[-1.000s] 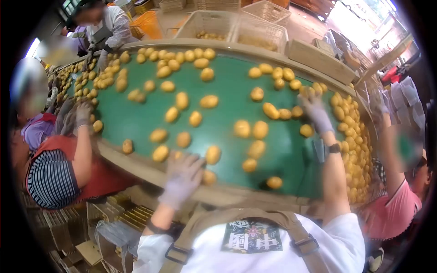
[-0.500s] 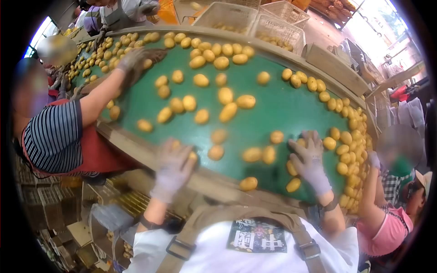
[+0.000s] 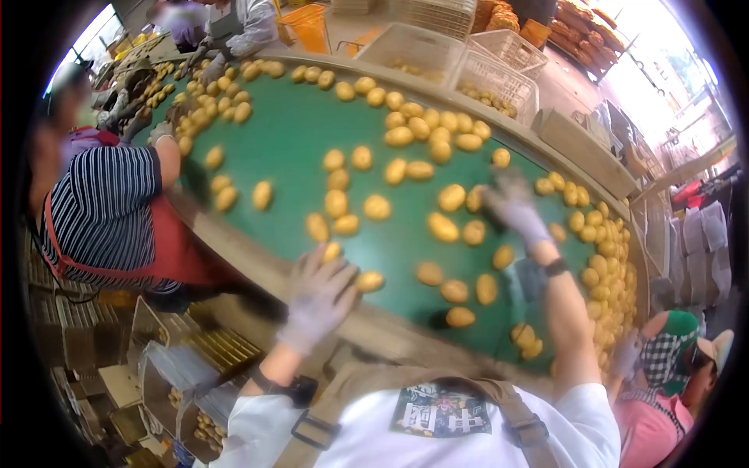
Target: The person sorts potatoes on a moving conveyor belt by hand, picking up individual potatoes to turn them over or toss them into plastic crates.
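My left hand (image 3: 318, 300), in a pale glove, lies at the near edge of the green conveyor belt (image 3: 273, 226) with its fingers spread. A yellow potato (image 3: 333, 251) is at its fingertips, and another potato (image 3: 370, 281) sits just right of its fingers. Farther out over the belt, my right hand (image 3: 512, 204) reaches forward, also gloved and somewhat smeared by motion. Its fingers look stretched out, beside a potato (image 3: 474, 199) on their left. Several loose potatoes (image 3: 442, 227) are scattered between my two hands.
Potatoes are packed along the belt's right side (image 3: 608, 273). Plastic crates (image 3: 495, 82) stand beyond the far rail. A person in a striped shirt (image 3: 109, 210) works at left, another in pink (image 3: 647, 413) at right. A crate with potatoes (image 3: 207, 433) sits low at left.
My right hand has moved forward across the belt, away from the near side. My left hand has shifted slightly right. The striped-shirt person's arm has drawn back, and the potatoes have shifted.
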Demonstrator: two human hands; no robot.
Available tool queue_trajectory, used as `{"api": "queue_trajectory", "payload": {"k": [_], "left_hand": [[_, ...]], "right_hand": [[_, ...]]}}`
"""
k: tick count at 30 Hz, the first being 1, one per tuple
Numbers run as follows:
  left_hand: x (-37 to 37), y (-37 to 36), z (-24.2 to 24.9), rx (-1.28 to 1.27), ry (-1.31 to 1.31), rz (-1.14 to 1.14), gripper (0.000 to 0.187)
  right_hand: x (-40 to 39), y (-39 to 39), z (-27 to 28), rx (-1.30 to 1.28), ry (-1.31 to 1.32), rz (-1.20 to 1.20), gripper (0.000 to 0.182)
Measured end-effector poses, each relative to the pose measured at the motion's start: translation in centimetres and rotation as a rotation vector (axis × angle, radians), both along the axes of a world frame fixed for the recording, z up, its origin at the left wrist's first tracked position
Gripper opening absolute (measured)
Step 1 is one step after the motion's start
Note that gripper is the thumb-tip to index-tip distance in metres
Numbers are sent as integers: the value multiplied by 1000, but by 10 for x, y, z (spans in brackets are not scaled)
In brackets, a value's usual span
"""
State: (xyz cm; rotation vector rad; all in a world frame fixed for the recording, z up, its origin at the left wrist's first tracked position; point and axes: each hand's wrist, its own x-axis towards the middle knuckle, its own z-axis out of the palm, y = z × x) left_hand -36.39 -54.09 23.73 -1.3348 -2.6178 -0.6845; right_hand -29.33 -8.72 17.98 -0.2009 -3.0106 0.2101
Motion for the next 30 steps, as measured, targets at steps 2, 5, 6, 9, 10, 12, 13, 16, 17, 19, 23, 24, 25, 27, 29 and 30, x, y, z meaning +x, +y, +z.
{"api": "queue_trajectory", "payload": {"k": [2, 5, 6, 9, 10, 12, 13, 16, 17, 19, 23, 24, 25, 27, 29, 30], "left_hand": [[-1, -6, -2, -42, -69, 48, 38], [-6, -6, -8, 7, -78, 78, 40], [-8, -9, -8, 34, -74, 74, 41], [-12, -10, 2, 38, -112, 144, 43], [-15, -16, 3, 21, -127, 157, 42], [-19, -17, 2, -5, -156, 190, 42], [-26, -17, 3, -11, -175, 201, 42], [-32, -24, 9, -49, -213, 211, 40], [-37, -30, 13, -60, -197, 197, 40], [-48, -35, 20, -80, -164, 174, 40], [-61, -63, 13, -124, -120, 135, 41], [-66, -65, 10, -126, -103, 129, 42], [-69, -67, 11, -135, -116, 104, 42], [-77, -76, 10, -164, -133, 94, 42], [-86, -82, 10, -206, -143, 73, 41], [-91, -86, 10, -228, -155, 66, 41]], "right_hand": [[-37, -89, 40, -26, 5, 199, 54], [-81, -163, 76, -142, 186, 601, 53], [-96, -157, 71, -68, 172, 528, 52], [-159, -112, 73, 81, -27, 180, 52], [-171, -96, 88, 90, -193, -10, 54], [-177, -37, 64, 42, -51, -121, 53], [-182, -11, 51, 30, 29, -196, 52], [-180, 0, 38, 12, 69, -350, 51], [-178, -32, 43, -1, 102, -274, 49], [-174, -97, 56, -26, 159, -119, 47], [-112, -226, 80, -112, -10, 237, 57], [-87, -238, 78, -119, 39, 292, 57], [-63, -247, 79, -121, 90, 354, 57], [-17, -250, 62, -197, 165, 333, 58], [20, -238, 64, -197, 113, 214, 57], [35, -223, 75, -166, 22, 93, 57]]}}
